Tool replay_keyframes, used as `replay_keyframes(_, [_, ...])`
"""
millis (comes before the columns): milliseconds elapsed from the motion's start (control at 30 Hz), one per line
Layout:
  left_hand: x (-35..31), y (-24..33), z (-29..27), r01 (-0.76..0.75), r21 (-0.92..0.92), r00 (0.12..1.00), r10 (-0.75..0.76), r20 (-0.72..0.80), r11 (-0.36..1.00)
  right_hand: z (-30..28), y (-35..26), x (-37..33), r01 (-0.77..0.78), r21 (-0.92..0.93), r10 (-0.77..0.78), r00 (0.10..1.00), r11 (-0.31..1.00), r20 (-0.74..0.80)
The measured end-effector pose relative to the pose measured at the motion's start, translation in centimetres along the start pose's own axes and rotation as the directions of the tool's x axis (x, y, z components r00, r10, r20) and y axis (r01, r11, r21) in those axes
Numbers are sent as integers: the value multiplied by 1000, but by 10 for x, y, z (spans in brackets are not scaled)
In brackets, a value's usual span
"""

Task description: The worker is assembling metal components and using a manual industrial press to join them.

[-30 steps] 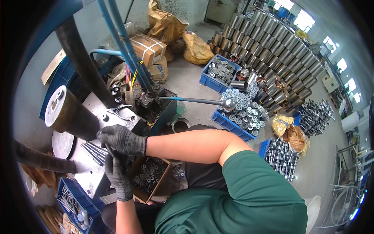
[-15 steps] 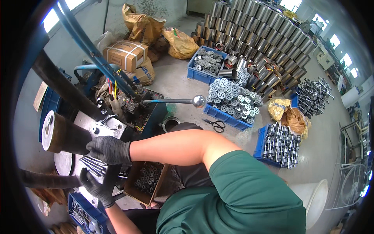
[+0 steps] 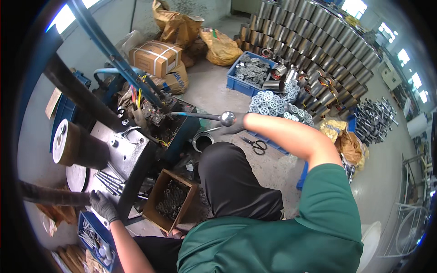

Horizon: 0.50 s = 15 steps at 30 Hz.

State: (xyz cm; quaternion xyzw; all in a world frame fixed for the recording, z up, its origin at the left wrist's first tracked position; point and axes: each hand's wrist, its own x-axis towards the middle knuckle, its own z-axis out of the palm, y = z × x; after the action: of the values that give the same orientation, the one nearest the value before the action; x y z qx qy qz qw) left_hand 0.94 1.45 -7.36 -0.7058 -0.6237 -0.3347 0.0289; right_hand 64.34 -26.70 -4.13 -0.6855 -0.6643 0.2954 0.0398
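Observation:
My left hand (image 3: 104, 207), in a dark glove, rests by the near edge of the metal press table (image 3: 129, 152), its fingers stretched out and nothing visible in them. Several thin metal rods (image 3: 109, 183) lie side by side on the table just beyond it. Above them stands a dark cylinder (image 3: 81, 146) with a pale round end. My gloved right hand (image 3: 234, 127) is out at the steel ball knob (image 3: 227, 118) of a lever, partly behind it. A thin pale rod (image 3: 211, 130) juts from its fingers, which are partly hidden.
Below the table stand a cardboard box of small metal rings (image 3: 166, 175) and a blue bin of metal parts (image 3: 98, 245). Scissors (image 3: 256, 144) and a metal ring (image 3: 202, 142) lie on the floor. Farther off are blue crates of slotted discs (image 3: 249, 87) and stacked steel cylinders (image 3: 309, 34).
My right hand has left the dark cylinder and swung right to the lever's ball knob, a thin rod now showing at it. My left hand has drawn back slightly from the rods.

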Motion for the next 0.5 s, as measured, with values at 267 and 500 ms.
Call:
replay_keyframes(267, [-6,30,-10,33,14,999,-33,22,999,14,201,-68,-600,-165,579,799,783,-162])
replay_keyframes(500, [-4,26,-8,22,53,999,-23,25,998,21,220,-35,-664,-254,648,746,704,-153])
